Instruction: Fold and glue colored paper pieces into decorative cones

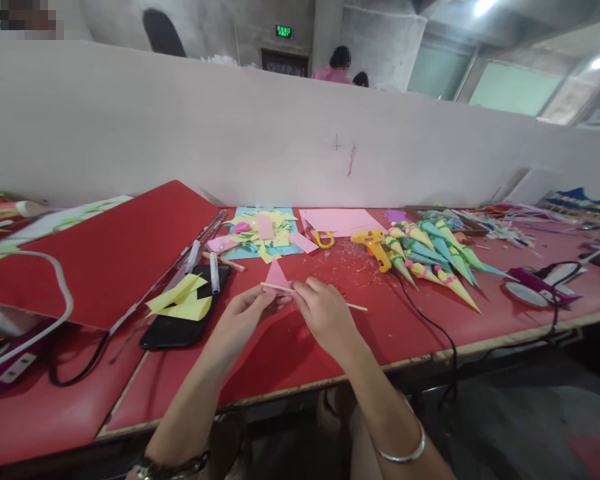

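Note:
Both of my hands meet over the red tabletop around a small piece of pink paper (pixel 277 276) whose top comes to a point. A thin pale stick (pixel 276 288) lies across the lower part of the paper. My left hand (pixel 245 313) pinches the paper from the left, thumb near the stick's left end. My right hand (pixel 325 313) has its fingers closed at the stick's right end and the paper's edge. A second pale stick (pixel 357 307) rests on the table just right of my right hand.
Yellow paper pieces (pixel 183 299) lie on a black phone (pixel 173 333) at left. Behind are paper scraps on a blue sheet (pixel 237 252) and yellow-handled scissors (pixel 325 240). A yellow glue gun (pixel 375 248), its cord trailing, lies beside several paper cones (pixel 457 293). A white partition (pixel 260 147) stands behind.

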Demonstrator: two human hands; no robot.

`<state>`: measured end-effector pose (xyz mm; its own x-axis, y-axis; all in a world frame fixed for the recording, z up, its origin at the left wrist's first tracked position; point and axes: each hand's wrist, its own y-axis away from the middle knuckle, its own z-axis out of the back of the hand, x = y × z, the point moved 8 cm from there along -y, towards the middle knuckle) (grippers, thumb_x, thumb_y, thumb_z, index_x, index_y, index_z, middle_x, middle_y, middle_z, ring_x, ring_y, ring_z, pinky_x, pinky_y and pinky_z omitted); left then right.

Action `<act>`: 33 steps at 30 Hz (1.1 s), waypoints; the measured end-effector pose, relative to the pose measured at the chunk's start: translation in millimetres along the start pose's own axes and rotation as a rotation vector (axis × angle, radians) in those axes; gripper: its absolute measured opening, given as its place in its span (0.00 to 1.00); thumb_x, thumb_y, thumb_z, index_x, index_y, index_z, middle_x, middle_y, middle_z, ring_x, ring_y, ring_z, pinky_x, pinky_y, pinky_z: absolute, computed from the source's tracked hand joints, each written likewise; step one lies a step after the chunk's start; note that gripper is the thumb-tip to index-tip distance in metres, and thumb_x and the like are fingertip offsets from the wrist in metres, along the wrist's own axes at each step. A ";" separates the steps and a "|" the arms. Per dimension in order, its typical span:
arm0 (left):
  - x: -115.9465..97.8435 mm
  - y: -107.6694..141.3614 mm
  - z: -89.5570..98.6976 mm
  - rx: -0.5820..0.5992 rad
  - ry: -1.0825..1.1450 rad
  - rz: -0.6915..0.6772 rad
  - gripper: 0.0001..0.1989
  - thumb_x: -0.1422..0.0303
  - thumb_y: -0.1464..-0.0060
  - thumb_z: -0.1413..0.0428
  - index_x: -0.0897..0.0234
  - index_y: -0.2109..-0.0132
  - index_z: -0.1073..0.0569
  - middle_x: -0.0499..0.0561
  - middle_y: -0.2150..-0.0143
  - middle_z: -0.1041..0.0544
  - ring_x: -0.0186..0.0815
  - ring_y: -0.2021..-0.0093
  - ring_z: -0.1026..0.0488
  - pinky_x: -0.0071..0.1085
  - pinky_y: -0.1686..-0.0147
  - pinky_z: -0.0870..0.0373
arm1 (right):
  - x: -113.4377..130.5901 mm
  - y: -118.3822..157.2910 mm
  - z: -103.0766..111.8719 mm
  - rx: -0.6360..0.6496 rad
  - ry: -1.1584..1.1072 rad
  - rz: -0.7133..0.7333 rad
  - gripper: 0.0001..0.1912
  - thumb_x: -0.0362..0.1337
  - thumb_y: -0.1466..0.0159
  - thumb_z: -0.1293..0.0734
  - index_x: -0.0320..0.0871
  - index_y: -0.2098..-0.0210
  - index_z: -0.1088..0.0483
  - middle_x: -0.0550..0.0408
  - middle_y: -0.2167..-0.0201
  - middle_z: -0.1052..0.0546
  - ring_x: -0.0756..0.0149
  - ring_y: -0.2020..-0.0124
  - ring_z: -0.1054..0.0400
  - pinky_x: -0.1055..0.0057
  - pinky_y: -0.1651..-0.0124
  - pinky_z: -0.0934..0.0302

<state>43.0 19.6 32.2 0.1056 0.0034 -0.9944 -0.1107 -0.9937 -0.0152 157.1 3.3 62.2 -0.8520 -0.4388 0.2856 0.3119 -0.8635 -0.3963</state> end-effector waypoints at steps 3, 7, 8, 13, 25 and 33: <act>-1.7 0.4 -0.4 -0.071 -0.053 -0.019 0.14 0.58 0.58 0.43 0.67 0.71 0.27 0.52 0.69 0.22 0.38 0.64 0.26 0.34 0.58 0.32 | 0.9 0.8 0.1 0.009 -0.005 0.019 0.15 0.37 0.33 0.48 0.44 0.56 0.33 0.52 0.66 0.31 0.67 0.67 0.36 0.72 0.66 0.50; -5.2 1.0 -1.9 -0.116 -0.089 -0.041 0.16 0.56 0.60 0.42 0.67 0.73 0.28 0.50 0.73 0.24 0.36 0.68 0.27 0.32 0.62 0.31 | 2.6 2.3 1.6 0.003 -0.104 0.065 0.15 0.38 0.34 0.47 0.42 0.63 0.31 0.54 0.70 0.31 0.69 0.69 0.37 0.73 0.67 0.51; -5.5 1.1 -2.3 -0.121 -0.101 -0.043 0.16 0.56 0.61 0.42 0.67 0.74 0.28 0.50 0.74 0.24 0.35 0.69 0.28 0.32 0.63 0.31 | 1.9 2.5 1.9 -0.001 -0.150 0.065 0.14 0.38 0.34 0.47 0.42 0.65 0.31 0.55 0.71 0.31 0.70 0.70 0.37 0.73 0.68 0.52; -6.2 1.3 -1.4 -0.148 -0.115 -0.071 0.14 0.59 0.60 0.42 0.67 0.77 0.28 0.48 0.77 0.26 0.32 0.72 0.30 0.29 0.65 0.32 | -4.0 -0.3 0.2 0.014 -0.455 0.039 0.15 0.38 0.35 0.45 0.41 0.75 0.35 0.60 0.79 0.33 0.73 0.76 0.39 0.76 0.72 0.52; -5.2 1.0 -4.7 0.022 -0.144 -0.029 0.16 0.55 0.55 0.45 0.66 0.73 0.26 0.50 0.73 0.24 0.35 0.69 0.29 0.29 0.63 0.33 | -7.0 0.2 4.3 0.090 -0.569 0.022 0.17 0.38 0.35 0.45 0.41 0.79 0.39 0.63 0.85 0.38 0.75 0.81 0.44 0.78 0.76 0.55; -11.9 2.1 2.8 -0.069 -0.296 -0.075 0.18 0.54 0.55 0.47 0.67 0.72 0.28 0.51 0.73 0.25 0.37 0.68 0.28 0.29 0.64 0.33 | -1.2 0.7 5.4 0.008 -0.270 0.016 0.12 0.38 0.35 0.45 0.42 0.71 0.36 0.58 0.78 0.31 0.71 0.76 0.39 0.76 0.73 0.55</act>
<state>38.7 17.8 43.7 -0.1825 0.0990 -0.9782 -0.0449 -0.9947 -0.0922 160.6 1.9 66.3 -0.7042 -0.5021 0.5019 0.3291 -0.8573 -0.3960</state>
